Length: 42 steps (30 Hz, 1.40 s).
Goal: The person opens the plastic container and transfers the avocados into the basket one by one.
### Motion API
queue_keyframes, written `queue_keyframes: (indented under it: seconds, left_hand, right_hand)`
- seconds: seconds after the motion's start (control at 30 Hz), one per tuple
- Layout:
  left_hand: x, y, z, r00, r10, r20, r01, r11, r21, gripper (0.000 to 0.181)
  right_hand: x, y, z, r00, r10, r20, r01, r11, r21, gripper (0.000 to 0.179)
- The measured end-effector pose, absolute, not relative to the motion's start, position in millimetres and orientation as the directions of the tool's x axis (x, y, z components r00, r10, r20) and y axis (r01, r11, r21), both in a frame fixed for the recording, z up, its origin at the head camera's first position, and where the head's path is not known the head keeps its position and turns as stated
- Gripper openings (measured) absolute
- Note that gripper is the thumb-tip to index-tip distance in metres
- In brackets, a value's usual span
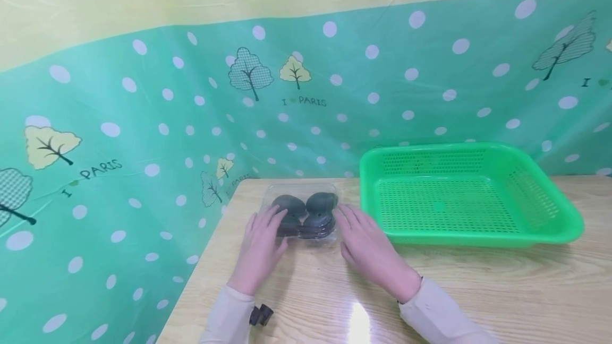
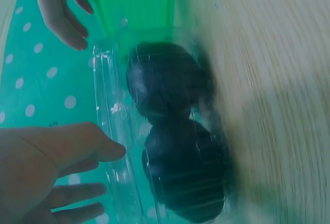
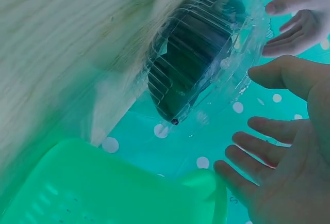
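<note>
A clear plastic box sits on the table close to the back edge. Inside it lie several dark oval fruits that look like avocados, seen through the plastic in both wrist views. My left hand is at the box's left side, fingers fairly straight, with the thumb near the rim. On the right side my right hand spreads its fingers beside the box, its thumb pointing toward the rim. Neither hand grips the box; whether the fingertips touch the plastic I cannot tell.
A large green perforated basket stands on the wooden table, just right of the box. Small black objects lie by the left wrist. A dotted green curtain hangs behind and along the left side.
</note>
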<state>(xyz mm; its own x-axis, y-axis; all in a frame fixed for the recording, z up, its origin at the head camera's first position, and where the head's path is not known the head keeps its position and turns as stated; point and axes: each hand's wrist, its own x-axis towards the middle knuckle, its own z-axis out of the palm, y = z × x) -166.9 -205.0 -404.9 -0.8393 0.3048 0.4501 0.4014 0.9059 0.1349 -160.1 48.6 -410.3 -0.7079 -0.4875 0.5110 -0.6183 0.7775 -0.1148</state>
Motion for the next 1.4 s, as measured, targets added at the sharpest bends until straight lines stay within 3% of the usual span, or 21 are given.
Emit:
queue_keyframes:
  seconds: [0.33, 0.7, 1.13, 1.4]
  left_hand:
    - [-173.7, -221.0, -400.6, -0.87, 0.334, 0.362, 0.417, 0.891, 0.181, 0.07]
    - [-186.3, -239.4, -408.5, -0.879, 0.362, 0.311, 0.444, 0.86, 0.253, 0.07]
    - [-190.1, -246.3, -411.3, -0.905, 0.344, 0.25, 0.412, 0.856, 0.313, 0.066]
    - [-190.8, -245.6, -414.5, -0.903, 0.348, 0.253, 0.415, 0.859, 0.3, 0.061]
  right_hand:
    - [-169.3, 36.7, -410.0, -0.718, -0.511, 0.473, -0.627, 0.77, -0.12, 0.053]
    - [-180.5, 28.7, -417.6, -0.704, -0.56, 0.437, -0.663, 0.738, -0.122, 0.07]
    - [-188.4, 26.9, -421.3, -0.675, -0.542, 0.501, -0.685, 0.712, -0.155, 0.059]
    - [-186.8, 27.5, -415.6, -0.723, -0.537, 0.435, -0.658, 0.727, -0.197, 0.056]
